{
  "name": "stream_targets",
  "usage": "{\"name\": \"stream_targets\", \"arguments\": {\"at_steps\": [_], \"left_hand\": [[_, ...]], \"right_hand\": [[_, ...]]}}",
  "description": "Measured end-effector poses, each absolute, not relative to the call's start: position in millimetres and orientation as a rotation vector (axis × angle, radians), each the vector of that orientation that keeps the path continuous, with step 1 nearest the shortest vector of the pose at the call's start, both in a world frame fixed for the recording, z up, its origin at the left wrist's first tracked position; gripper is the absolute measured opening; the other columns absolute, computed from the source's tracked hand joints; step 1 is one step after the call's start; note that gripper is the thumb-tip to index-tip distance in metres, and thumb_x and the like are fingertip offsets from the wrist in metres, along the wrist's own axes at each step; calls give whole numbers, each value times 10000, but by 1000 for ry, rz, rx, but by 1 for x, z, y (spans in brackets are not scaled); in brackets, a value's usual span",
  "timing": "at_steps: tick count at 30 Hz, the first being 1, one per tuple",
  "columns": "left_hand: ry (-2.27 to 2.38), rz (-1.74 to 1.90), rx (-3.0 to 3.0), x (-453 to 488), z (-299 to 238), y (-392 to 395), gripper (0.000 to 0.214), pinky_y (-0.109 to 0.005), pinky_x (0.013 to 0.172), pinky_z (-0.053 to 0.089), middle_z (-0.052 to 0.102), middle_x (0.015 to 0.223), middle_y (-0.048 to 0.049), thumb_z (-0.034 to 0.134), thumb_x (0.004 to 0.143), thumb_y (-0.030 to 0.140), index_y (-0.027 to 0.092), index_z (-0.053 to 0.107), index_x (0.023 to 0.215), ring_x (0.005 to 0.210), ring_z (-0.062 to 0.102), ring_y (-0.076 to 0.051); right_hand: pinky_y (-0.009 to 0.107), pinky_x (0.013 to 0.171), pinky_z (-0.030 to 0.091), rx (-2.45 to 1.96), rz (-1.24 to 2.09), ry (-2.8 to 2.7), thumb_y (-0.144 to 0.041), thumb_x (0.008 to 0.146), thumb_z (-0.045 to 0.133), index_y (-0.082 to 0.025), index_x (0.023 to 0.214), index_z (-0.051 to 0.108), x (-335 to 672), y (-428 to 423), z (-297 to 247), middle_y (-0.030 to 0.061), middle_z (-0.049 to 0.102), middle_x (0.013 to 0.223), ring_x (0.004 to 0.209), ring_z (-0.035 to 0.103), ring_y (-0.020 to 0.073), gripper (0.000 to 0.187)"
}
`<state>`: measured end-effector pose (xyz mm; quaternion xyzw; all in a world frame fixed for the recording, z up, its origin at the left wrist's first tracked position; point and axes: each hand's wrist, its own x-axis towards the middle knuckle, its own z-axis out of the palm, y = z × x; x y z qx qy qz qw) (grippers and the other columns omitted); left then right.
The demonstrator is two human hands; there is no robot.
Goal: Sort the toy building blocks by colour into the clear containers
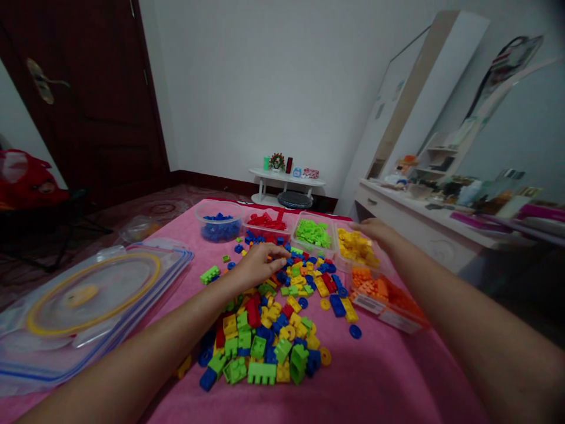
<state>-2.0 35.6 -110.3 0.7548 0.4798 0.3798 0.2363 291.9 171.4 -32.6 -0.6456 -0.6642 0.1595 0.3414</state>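
Note:
My left hand point(260, 263) hovers over the far part of a loose pile of toy building bricks point(265, 330), its fingers bent and the thumb apart. No brick shows in it. The pile mixes green, yellow, blue and red pieces. At the far right, my right hand point(374, 229) is at the rim of a clear container of yellow bricks point(356, 247), fingers stretched out, with nothing visible in them. Beside that stand containers of green bricks point(313, 234), red bricks point(266, 222), blue bricks point(220, 227) and orange bricks point(375, 290).
Clear zip bags and a lid with a yellow ring point(95, 294) lie at the left on the pink cloth point(353, 377). Beyond the table is a low white stand point(286, 175). A white dresser point(410, 206) stands to the right, a dark door point(83, 94) to the left.

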Motion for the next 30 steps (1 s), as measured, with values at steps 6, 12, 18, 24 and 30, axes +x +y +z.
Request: {"name": "stream_targets", "arguments": {"at_steps": [6,12,18,24,30], "left_hand": [[1329,1028,2083,-6,-114,40,283,-268,759,491,696,986,-57,532,779,255,171,702,989,881,637,-191],[1404,1015,2114,-17,-111,45,272,-263,748,483,712,956,-49,541,761,232,176,713,964,848,646,-189],[1604,999,2098,-36,-108,50,298,-291,765,478,715,954,-58,526,743,199,179,719,970,844,644,-201],[1589,1013,1979,-49,-115,58,239,-279,705,485,728,854,-56,579,695,214,171,740,867,779,649,-206],[1419,1008,1949,-47,-103,53,260,-258,682,489,718,844,-59,599,715,281,150,716,907,770,641,-186]], "right_hand": [[248,710,448,-1580,431,-2408,-138,565,695,-173,822,687,258,130,-45,40,689,835,787,619,177,259],[301,674,431,-1473,-231,-3129,-129,637,612,-164,971,637,223,66,-67,119,683,934,850,631,262,337],[306,744,413,-1426,-372,-3051,-117,689,569,-146,1088,550,210,55,-86,155,655,1010,933,614,262,400],[256,533,361,-1474,53,-3092,-215,492,715,-211,826,627,196,57,-60,44,644,776,682,584,202,346],[206,468,383,-1206,1063,-2322,-255,620,632,-191,821,593,171,59,-47,-22,577,650,539,520,105,215]]}}
